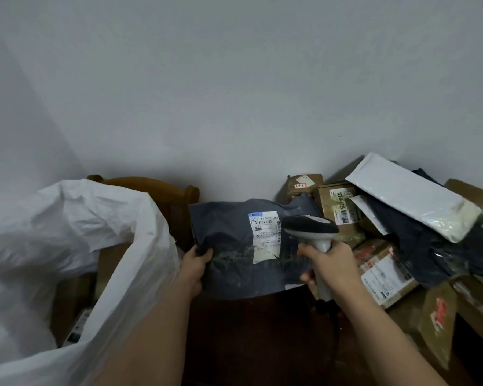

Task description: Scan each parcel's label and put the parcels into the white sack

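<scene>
While gripped left [196, 261], grey parcel [234, 246] under scanner [311, 232]

The print on the white shipping label [265, 235] of the dark grey plastic mailer bag [243, 246] is too small and soft to read. The grey handheld barcode scanner [313, 232] hides that bag's right edge, and the right hand [329, 263] covers most of the scanner's handle. The crumpled white woven sack [67, 232] runs off the left and near edges; brown cardboard boxes [73, 299] inside it are dim and partly hidden. Far right, a blurred pile of parcels [402, 227] is cut by the edge.
</scene>
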